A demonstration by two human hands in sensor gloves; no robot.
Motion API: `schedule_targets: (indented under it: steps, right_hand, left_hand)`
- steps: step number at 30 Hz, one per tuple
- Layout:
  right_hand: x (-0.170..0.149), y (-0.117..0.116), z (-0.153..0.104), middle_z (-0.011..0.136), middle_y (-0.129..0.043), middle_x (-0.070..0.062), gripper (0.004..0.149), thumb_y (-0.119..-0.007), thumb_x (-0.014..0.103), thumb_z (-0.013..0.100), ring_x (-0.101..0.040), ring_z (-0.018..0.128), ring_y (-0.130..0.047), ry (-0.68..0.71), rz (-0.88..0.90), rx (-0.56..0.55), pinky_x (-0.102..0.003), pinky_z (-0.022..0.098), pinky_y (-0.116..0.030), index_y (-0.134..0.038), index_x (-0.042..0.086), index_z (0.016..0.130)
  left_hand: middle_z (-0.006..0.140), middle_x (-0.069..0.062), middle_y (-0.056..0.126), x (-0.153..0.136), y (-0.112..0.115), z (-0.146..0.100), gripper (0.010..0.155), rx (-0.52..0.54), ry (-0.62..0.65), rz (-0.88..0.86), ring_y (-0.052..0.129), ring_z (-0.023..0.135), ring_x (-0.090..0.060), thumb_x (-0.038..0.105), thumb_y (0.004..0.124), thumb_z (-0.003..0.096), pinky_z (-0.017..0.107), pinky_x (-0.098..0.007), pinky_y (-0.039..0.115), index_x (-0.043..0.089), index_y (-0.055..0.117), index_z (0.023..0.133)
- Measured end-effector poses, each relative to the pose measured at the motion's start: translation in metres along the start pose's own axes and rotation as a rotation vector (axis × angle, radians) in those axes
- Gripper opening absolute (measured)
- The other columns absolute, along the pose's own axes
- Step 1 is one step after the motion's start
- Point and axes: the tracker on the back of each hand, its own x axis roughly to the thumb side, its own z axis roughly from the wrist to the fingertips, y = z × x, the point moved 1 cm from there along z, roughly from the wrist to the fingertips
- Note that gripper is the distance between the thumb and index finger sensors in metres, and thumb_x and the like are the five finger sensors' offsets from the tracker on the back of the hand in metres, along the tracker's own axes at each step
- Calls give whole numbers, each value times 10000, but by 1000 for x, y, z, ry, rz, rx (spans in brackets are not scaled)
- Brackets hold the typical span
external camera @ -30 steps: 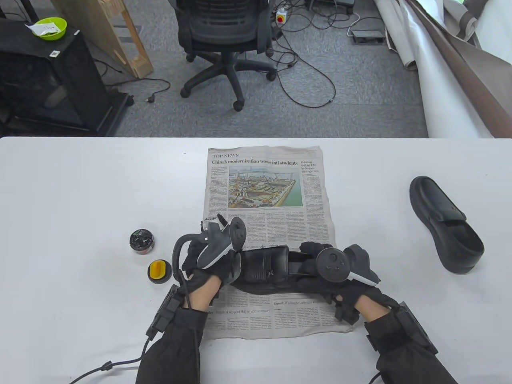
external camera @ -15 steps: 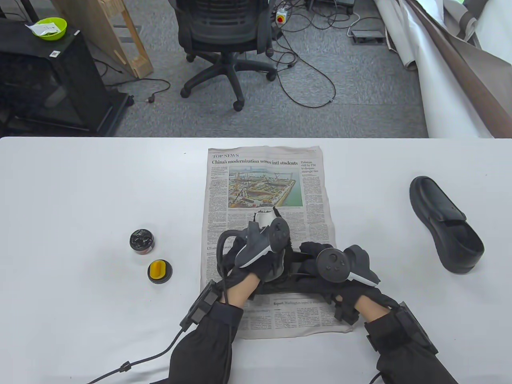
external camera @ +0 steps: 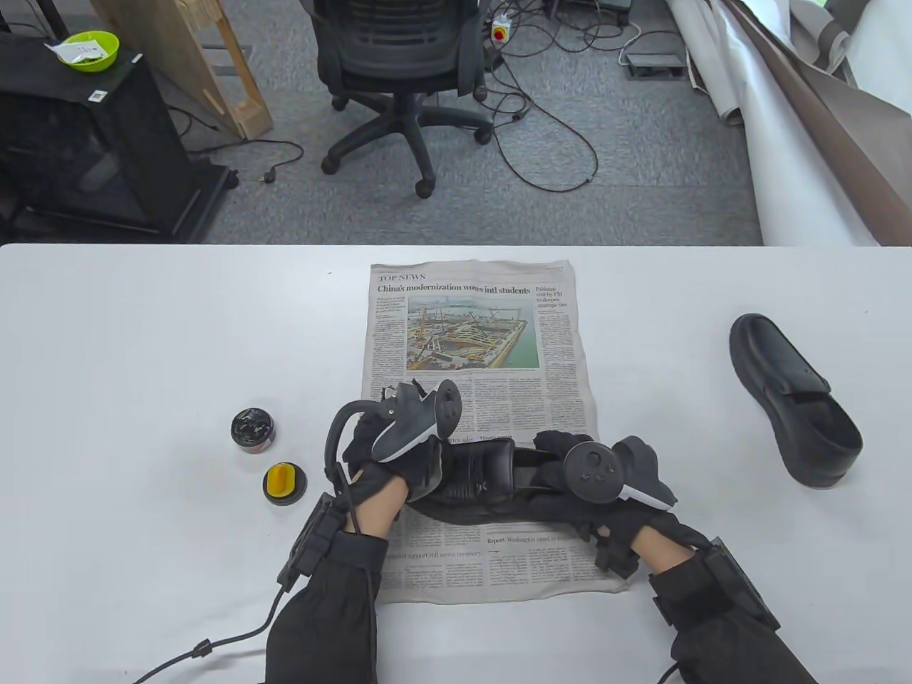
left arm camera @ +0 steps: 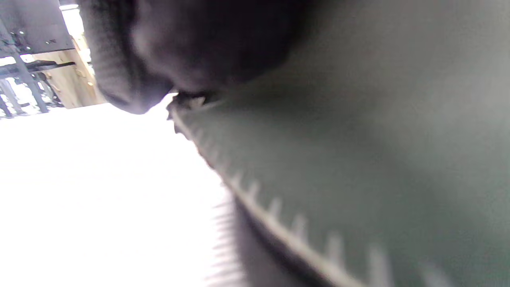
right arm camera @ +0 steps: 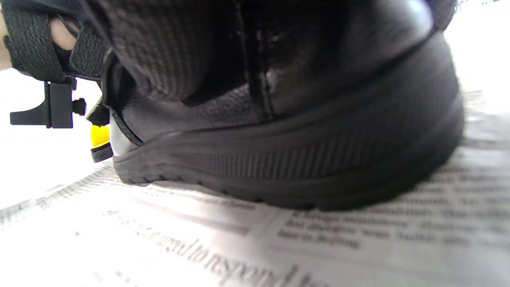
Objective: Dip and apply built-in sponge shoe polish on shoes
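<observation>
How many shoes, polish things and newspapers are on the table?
Black shoes: 2, one on the newspaper, one on the bare table
Open polish tin: 1
Yellow-topped lid: 1
Newspaper: 1
Total: 5

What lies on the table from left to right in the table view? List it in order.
Open polish tin → yellow-topped lid → left hand → shoe on the newspaper → right hand → second black shoe.
</observation>
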Motion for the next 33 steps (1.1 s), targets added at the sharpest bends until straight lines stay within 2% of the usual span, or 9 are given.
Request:
schedule_targets:
  steps: [4,7,10,14,18,21,23,26,33]
  right_hand:
    - [0,0,0,1044,-488,-38,413,-841,519,335,-377,914,-685,0,-1,1,-575,680,-647,-889,323,695]
    - [0,0,0,1044,-488,-37,413,-840,521,334,-375,914,-685,-1,-2,1,-574,680,-648,-888,326,694]
    - [0,0,0,1045,-488,-37,411,-839,521,336,-374,914,-686,0,-3,1,-572,681,-648,-886,330,696]
    - [0,0,0,1045,-489,-37,410,-839,521,335,-375,913,-687,0,-5,0,-572,681,-648,-885,333,696]
    - [0,0,0,1045,-487,-37,410,-839,521,335,-373,915,-687,-2,-6,0,-573,680,-648,-885,334,696]
    - [0,0,0,1046,-488,-39,409,-840,521,334,-375,915,-685,1,-3,1,-573,680,-648,-886,335,696]
    - [0,0,0,1046,-488,-41,410,-840,521,334,-376,914,-686,2,-5,2,-573,680,-648,-886,334,696]
    - [0,0,0,1047,-487,-40,410,-839,522,334,-376,914,-686,3,-5,4,-572,681,-648,-886,336,695]
    - [0,0,0,1046,-488,-39,408,-839,522,335,-375,913,-688,0,-9,4,-573,680,-649,-885,337,696]
  left_hand:
    - [497,51,1029,-11,2,2,440,-30,-58,84,979,104,-35,457,853,433,449,-389,918,277,870,834]
    - [493,74,1028,-8,-3,1,442,25,-67,211,980,101,-28,463,857,426,447,-383,922,279,871,828]
    - [492,57,1026,2,-16,-8,447,129,-18,58,980,97,-34,461,862,422,444,-381,921,272,866,827]
    - [497,80,1020,29,-31,-16,453,175,156,-243,980,105,-34,466,854,421,452,-380,917,279,854,834]
    - [491,81,1021,54,-35,-21,456,252,255,-328,979,97,-33,468,855,418,446,-377,920,274,855,830]
    - [492,80,1023,66,-28,-20,456,207,288,-255,982,97,-33,468,852,419,445,-379,922,270,856,830]
    - [484,79,1026,66,-28,-20,453,240,264,-198,982,89,-31,471,846,419,438,-380,926,266,864,822]
    - [486,56,1028,63,-27,-18,450,214,242,-130,982,92,-32,468,843,423,441,-382,924,262,863,823]
    - [480,58,1030,33,-10,-12,448,163,156,-39,981,91,-31,462,851,424,436,-382,926,248,870,818]
